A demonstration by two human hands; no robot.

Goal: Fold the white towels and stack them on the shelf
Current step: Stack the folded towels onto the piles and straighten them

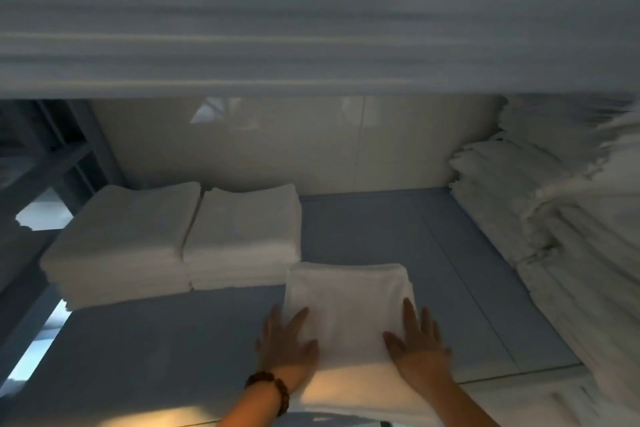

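Observation:
A folded white towel (pixel 346 302) lies on the grey-blue shelf board (pixel 398 246), in the lower middle of the head view. My left hand (pixel 285 340) rests flat on its near left corner, fingers spread. My right hand (pixel 417 336) lies flat on its near right side, fingers spread too. Neither hand grips the towel; both press on top of it. The towel's far left corner touches the front of a folded stack (pixel 242 236). A second stack (pixel 121 243) stands just left of that one.
A tall pile of folded white towels (pixel 540 211) fills the right side of the shelf. The shelf above (pixel 311 21) hangs low overhead. A pale back wall (pixel 294 142) closes the rear. Grey metal frame posts (pixel 52 156) stand at left. Beads circle my left wrist (pixel 270 388).

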